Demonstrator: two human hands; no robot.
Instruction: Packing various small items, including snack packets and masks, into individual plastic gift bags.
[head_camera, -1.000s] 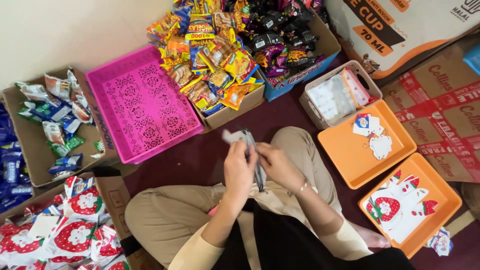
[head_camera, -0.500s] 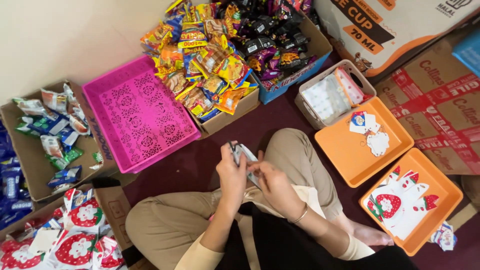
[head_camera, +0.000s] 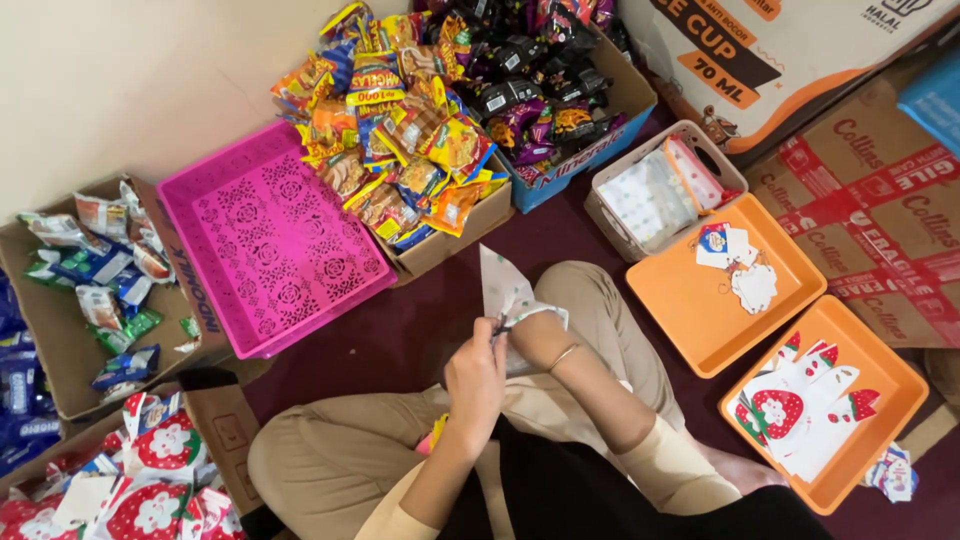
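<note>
Between pink tray (head_camera: 270, 245) and orange trays (head_camera: 705, 300), hands (head_camera: 500, 350) hold a clear bag (head_camera: 505, 285).

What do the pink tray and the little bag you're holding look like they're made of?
Pink tray: rigid moulded plastic by the look, glossy, with a pierced flower pattern. Little bag: thin clear plastic film, probably, with small printed dots; it creases and stands in a point above the left hand and right hand.
</note>
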